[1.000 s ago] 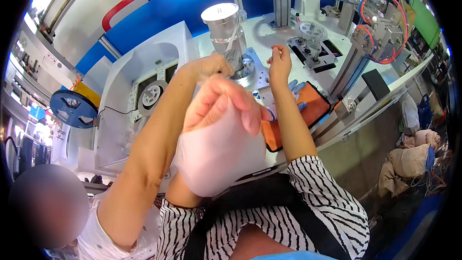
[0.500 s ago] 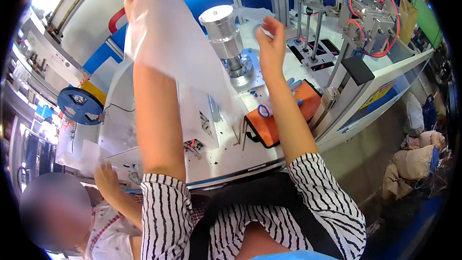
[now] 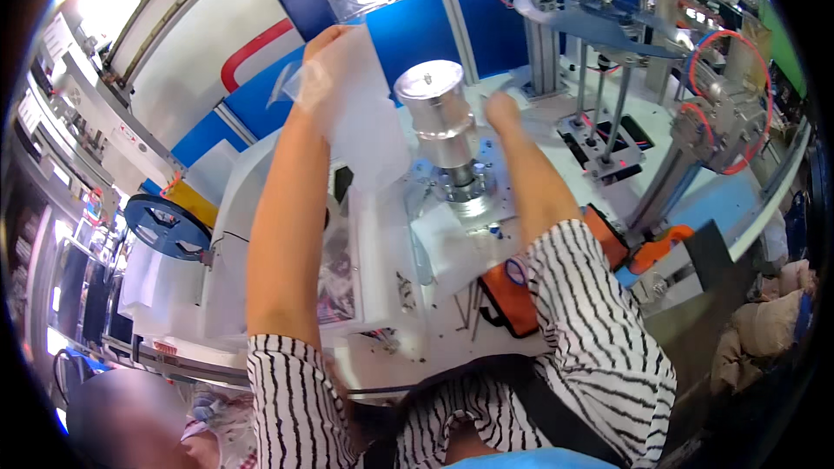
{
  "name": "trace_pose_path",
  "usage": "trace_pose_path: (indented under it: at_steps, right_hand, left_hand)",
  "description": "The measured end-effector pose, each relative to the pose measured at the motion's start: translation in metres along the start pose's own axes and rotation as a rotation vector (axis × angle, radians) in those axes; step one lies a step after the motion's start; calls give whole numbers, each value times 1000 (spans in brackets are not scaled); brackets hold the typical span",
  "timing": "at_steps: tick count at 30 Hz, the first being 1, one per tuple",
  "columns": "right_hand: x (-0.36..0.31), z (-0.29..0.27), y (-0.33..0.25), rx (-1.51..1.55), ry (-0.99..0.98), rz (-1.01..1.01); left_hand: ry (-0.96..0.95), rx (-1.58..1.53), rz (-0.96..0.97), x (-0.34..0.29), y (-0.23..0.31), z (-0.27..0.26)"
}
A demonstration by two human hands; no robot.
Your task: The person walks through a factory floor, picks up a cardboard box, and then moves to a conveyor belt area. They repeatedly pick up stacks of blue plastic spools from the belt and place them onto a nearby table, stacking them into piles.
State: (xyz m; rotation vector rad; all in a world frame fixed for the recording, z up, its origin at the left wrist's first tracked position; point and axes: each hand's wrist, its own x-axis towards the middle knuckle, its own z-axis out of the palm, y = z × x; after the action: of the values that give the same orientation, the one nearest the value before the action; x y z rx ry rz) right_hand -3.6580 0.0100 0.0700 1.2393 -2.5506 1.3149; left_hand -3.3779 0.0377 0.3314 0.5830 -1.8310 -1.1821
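A white bench [image 3: 452, 346] carries a white casing [image 3: 385, 252] on the left, a metal plate [image 3: 504, 200] in the middle and a metal stand [image 3: 611, 162] at the far right. An orange pouch [image 3: 519, 306] lies near right, thin rods [image 3: 475, 313] to its left.

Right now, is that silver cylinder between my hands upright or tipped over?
Upright: the silver cylinder stands on end, its round top facing up.
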Motion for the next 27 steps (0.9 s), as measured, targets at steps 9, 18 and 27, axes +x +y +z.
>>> trace_pose_path:
  at_steps: [9, 18, 27]
  right_hand:
    - [-78, -22, 2, -204, -32, 132]
    - [-127, -76, -45, 407, 374, -212]
    - [-98, -134, -132, 1394, -12, 220]
  left_hand:
    - [20, 766, 233, 83, -36, 20]
    - [22, 1168, 336, 115, -57, 82]
    - [-84, 1093, 427, 111, -73, 67]
